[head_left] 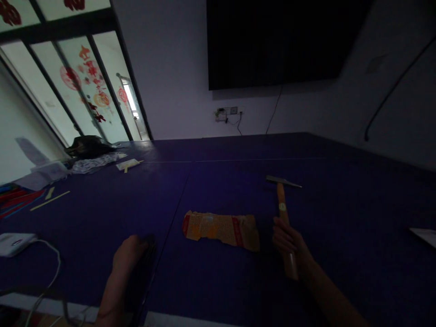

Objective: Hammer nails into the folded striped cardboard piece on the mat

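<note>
In the head view, my right hand (288,238) is wrapped round the wooden handle of a hammer (282,200). The hammer's metal head points away from me, with a thin tapered end to the right. To its left, a torn strip of brown cardboard (221,227) with red bands lies flat on the dark blue tabletop (218,281). My left hand (129,252) rests low on the table, left of the cardboard and apart from it. Its fingers are curled in; shadow hides what they hold, if anything.
A white power bank (17,244) with a white cable (56,259) lies at the left. Behind it are red and blue strips (20,200), papers (95,162) and a black bag (88,146). A pale flat object (425,236) lies at the right edge. Wall sockets (228,112) are beyond the table.
</note>
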A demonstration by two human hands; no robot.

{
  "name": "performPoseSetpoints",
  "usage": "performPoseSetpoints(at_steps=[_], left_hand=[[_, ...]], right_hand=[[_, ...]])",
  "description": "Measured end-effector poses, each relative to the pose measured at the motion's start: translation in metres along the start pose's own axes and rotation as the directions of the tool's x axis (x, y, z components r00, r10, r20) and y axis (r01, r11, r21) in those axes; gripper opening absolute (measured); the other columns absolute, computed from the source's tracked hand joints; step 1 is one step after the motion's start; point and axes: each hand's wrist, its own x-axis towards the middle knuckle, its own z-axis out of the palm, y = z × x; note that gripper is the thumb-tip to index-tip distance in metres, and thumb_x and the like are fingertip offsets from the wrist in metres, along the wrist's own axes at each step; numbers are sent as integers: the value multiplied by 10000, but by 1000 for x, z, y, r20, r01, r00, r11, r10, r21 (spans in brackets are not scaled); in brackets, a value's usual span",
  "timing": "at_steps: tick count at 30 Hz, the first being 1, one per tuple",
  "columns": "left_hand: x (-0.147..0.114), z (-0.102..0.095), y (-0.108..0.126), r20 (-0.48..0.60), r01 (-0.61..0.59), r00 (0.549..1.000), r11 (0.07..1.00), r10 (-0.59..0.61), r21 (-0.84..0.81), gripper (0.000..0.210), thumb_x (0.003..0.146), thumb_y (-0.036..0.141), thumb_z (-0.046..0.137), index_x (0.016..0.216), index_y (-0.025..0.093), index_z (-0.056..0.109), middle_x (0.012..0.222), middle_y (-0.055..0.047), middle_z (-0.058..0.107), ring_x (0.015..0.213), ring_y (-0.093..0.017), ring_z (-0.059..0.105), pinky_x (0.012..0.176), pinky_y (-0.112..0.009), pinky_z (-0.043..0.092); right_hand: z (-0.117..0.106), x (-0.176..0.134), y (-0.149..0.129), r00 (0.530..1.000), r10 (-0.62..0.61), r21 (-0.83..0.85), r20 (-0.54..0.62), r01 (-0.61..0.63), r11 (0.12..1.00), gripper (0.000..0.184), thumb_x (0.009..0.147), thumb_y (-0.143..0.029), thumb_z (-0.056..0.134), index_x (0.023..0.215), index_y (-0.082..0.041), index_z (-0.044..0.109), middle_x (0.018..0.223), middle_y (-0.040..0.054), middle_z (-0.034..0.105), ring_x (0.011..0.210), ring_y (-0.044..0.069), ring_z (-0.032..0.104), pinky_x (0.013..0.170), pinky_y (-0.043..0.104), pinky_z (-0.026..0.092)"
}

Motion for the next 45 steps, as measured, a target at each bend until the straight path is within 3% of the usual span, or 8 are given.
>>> performPoseSetpoints(at_steps=[4, 7, 11, 13, 17, 22, 27, 45], left_hand=[[-5, -7, 25, -106, -237, 971, 932, 216, -273, 142, 679, 257, 461, 677, 150, 555, 679, -38, 644, 694, -182, 598, 598, -220, 412], [-17, -1, 69, -161, -427, 898, 718, 410, -549, 143, 710, 258, 418, 748, 153, 507, 734, -35, 643, 631, -136, 576, 611, -222, 437], [-28, 27, 138, -155, -520, 745, 420, 648, -744, 190, 740, 288, 432, 809, 135, 521, 761, -48, 640, 633, -114, 571, 635, -224, 449], [-29, 45, 167, -131, -528, 695, 379, 706, -760, 202, 752, 260, 428, 816, 125, 565, 764, -52, 648, 645, -114, 576, 652, -223, 448], [-24, 77, 202, -87, -587, 643, 417, 761, -694, 219, 760, 244, 453, 785, 128, 637, 750, -37, 668, 698, -137, 592, 667, -227, 445], [-16, 104, 205, -212, -716, 630, 453, 747, -531, 193, 742, 290, 527, 731, 170, 678, 810, -27, 683, 788, -157, 589, 761, -255, 421], [-11, 120, 200, -215, -734, 630, 483, 746, -477, 223, 780, 323, 490, 804, 203, 676, 816, -13, 689, 801, -160, 584, 759, -269, 417], [-18, 122, 202, -192, -849, 513, 461, 836, -259, 229, 809, 317, 470, 789, 209, 670, 859, -4, 671, 795, -145, 565, 757, -260, 375]], right_hand=[[2, 0, 3, 999, 31, -70, 41, -28, 997, 411, 686, -328, 621, 488, -193, 287, 330, -137, 173, 286, 14, -19, 231, 104, 145], [3, 1, 6, 998, 37, -78, 55, -33, 996, 403, 678, -343, 637, 511, -192, 302, 345, -136, 214, 294, 17, 1, 241, 98, 173], [4, 4, 9, 994, 69, -88, 84, -62, 994, 409, 668, -337, 650, 521, -193, 297, 363, -138, 222, 301, 15, 5, 251, 100, 176], [3, 6, 9, 992, 81, -93, 97, -72, 993, 439, 660, -346, 652, 507, -196, 268, 359, -140, 198, 295, 14, -1, 245, 105, 163], [0, 8, 9, 988, 95, -87, 120, -85, 993, 482, 654, -358, 647, 491, -196, 224, 351, -140, 177, 291, 17, -17, 234, 107, 146], [2, 7, 9, 986, 88, -71, 141, -78, 994, 480, 689, -354, 618, 485, -190, 215, 356, -134, 176, 294, 21, -13, 240, 101, 152], [3, 6, 9, 982, 89, -59, 165, -80, 995, 456, 703, -352, 608, 485, -184, 245, 362, -135, 196, 287, 16, -7, 243, 95, 163], [-15, 17, 14, 943, 166, -120, 289, -136, 983, 515, 698, -399, 612, 507, -198, 178, 345, -147, 164, 223, 11, 4, 199, 104, 163]])
